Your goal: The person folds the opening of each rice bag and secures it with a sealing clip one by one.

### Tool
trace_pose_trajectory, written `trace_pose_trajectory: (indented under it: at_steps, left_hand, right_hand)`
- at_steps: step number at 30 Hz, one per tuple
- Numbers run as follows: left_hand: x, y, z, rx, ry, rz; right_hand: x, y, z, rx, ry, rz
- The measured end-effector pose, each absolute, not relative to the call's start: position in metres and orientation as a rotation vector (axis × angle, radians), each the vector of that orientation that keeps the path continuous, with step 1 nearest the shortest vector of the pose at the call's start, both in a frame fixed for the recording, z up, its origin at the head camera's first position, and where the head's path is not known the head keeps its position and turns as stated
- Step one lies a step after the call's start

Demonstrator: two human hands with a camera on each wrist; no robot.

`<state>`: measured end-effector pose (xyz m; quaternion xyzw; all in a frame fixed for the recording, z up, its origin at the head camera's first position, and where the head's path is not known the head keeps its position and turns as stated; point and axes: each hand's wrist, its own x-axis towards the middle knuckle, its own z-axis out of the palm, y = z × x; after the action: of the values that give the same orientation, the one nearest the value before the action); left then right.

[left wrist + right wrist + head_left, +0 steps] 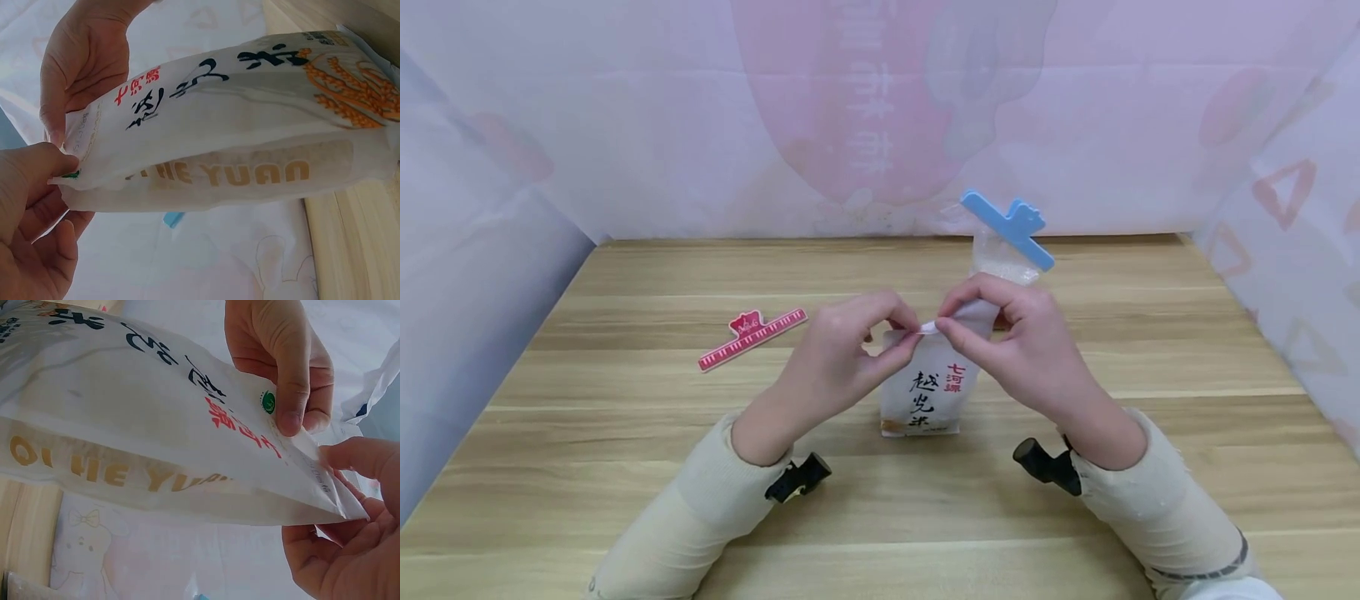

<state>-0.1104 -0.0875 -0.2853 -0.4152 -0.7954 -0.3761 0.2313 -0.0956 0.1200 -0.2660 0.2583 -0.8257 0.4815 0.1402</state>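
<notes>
A white paper rice bag [917,396] with black and red characters stands upright on the wooden table in the head view. My left hand [842,354] pinches its top edge at the left corner between thumb and fingers. On the other side, my right hand [1030,358] pinches the same edge near the right corner. The top edge looks pressed flat and folded between the two hands. In the left wrist view the bag's side [237,172] shows tan lettering, and orange grain ears are printed low on the front.
Left of the bag, a red sealing clip [752,340] lies on the table [625,450]. Behind my right hand stands a clear bag of white grains [1000,260], with a blue sealing clip [1011,231] across its top. A printed white cloth [662,150] hangs around the back and sides.
</notes>
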Motion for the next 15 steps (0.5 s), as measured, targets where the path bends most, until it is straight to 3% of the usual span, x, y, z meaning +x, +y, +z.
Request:
trace_pose_trajectory:
  at_steps: [15]
  left_hand:
    - [-0.1106, -0.0858, -0.2884, -1.201, -2.073, -0.823]
  right_hand:
    - [-0.0950, 0.1159, -0.2689, 0.677, -2.408, 1.464]
